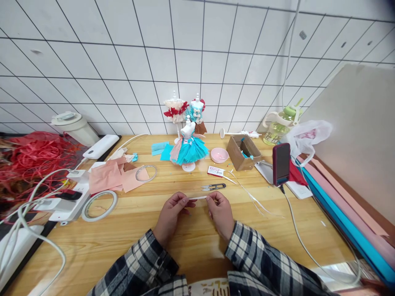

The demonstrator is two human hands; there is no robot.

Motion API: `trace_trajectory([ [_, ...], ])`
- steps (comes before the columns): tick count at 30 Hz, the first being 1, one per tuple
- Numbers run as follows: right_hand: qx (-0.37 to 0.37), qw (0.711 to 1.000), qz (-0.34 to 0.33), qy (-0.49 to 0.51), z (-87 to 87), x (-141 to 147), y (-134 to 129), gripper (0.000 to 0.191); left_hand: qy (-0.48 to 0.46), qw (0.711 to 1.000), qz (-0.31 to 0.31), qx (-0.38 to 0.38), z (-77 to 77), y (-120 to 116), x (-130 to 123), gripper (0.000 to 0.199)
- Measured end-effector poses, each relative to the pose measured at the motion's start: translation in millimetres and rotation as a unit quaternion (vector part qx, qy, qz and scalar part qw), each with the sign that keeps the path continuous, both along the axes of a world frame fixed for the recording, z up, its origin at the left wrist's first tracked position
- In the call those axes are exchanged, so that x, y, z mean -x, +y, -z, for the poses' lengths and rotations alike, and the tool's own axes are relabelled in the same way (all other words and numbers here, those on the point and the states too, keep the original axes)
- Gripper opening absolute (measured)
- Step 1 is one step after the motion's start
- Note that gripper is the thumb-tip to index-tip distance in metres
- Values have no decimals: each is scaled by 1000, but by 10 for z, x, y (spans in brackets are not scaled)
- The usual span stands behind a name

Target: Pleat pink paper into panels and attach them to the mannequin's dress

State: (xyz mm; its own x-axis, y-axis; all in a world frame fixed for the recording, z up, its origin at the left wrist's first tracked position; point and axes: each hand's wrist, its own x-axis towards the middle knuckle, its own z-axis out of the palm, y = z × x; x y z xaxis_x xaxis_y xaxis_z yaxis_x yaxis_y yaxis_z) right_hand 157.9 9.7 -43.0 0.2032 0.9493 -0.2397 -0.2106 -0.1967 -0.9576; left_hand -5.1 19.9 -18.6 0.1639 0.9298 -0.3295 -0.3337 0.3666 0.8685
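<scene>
A short white strip point(197, 198) is stretched level between my two hands, above the wooden table point(129, 230). My left hand point(173, 211) pinches one end, and my right hand point(219, 210) pinches the other. Just beyond them lie small black-handled thread snips point(213, 187). A red and white card point(215, 171) rests farther back, with thin white ribbons point(247, 191) trailing to its right. Behind stands a small dress form in a turquoise tulle skirt point(190, 152), with two more dressed forms at its back.
Peach fabric point(108, 174), tape rolls point(99, 205) and a white power strip point(71, 201) with cables lie left. A pink bowl point(219, 155), a cardboard box point(243, 153), an upright phone point(281, 163) and a green-lidded bottle point(277, 127) stand right, by the tiled wall.
</scene>
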Motion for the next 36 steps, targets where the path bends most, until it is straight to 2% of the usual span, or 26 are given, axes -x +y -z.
trace_trajectory([
  [5, -2, 999, 31, 23, -14, -19, 26, 27, -63, 994, -64, 60, -29, 33, 19, 25],
  [12, 1, 999, 42, 21, 7, -6, 42, 26, -123, 981, -73, 133, -19, 68, 34, 5],
  [19, 1, 994, 81, 70, -18, -34, 57, 25, -116, 981, -54, 146, -53, 58, 20, 10],
  [25, 9, 992, 87, 94, -66, -50, 51, 22, -123, 980, -76, 139, -38, 90, 47, 12],
  [30, -20, 987, 76, 138, -304, -183, -19, 23, -133, 977, -87, 145, -10, 106, 70, 12],
  [33, -48, 980, 77, 176, -554, -435, 39, 30, -141, 975, -79, 152, -14, 106, 80, 10],
  [36, -110, 977, 119, 136, -824, -779, 245, 30, -152, 975, -63, 152, -26, 106, 86, 7],
])
